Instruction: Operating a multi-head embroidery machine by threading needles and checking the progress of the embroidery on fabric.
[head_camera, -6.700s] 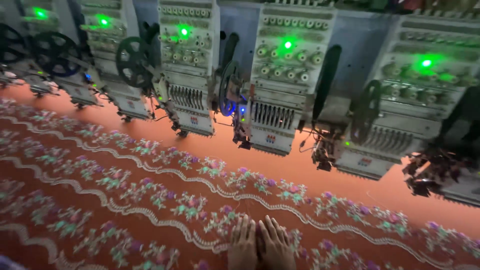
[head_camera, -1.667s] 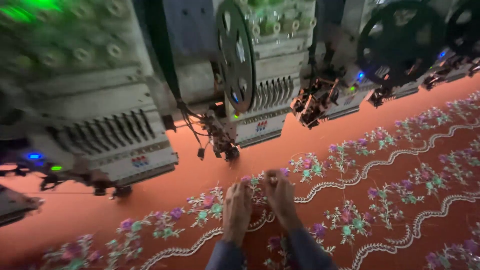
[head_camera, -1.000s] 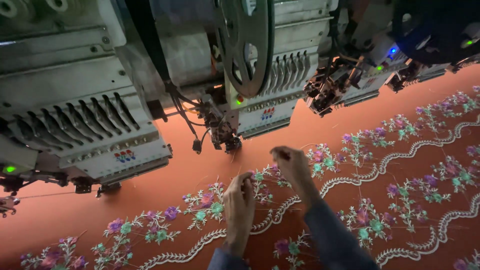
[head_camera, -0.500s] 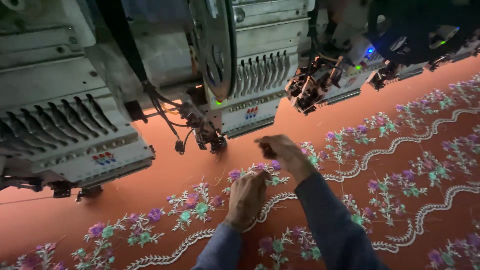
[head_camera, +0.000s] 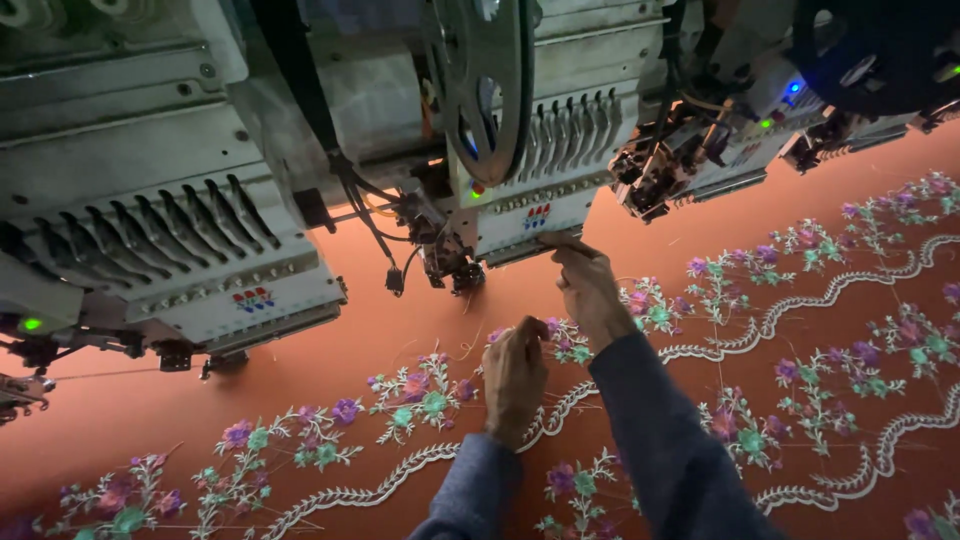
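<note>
1. In the head view, a wide orange-red fabric is seen stretched flat beneath a row of embroidery machine heads, and it is stitched with bands of purple, pink and green flowers and white scalloped lines.
2. The left hand is curled loosely into a near fist and is rested on the fabric at a flower motif; whether a thread is pinched in it cannot be told.
3. The right hand is raised above the cloth, with fingers drawn together around a thin dark tool, possibly a small pair of snips, which is held just below the middle embroidery head.
4. A dark spoked reel is mounted on that head, and its needle assembly is hung just left of the right hand.
5. Both forearms are covered by blue-grey sleeves.
</note>
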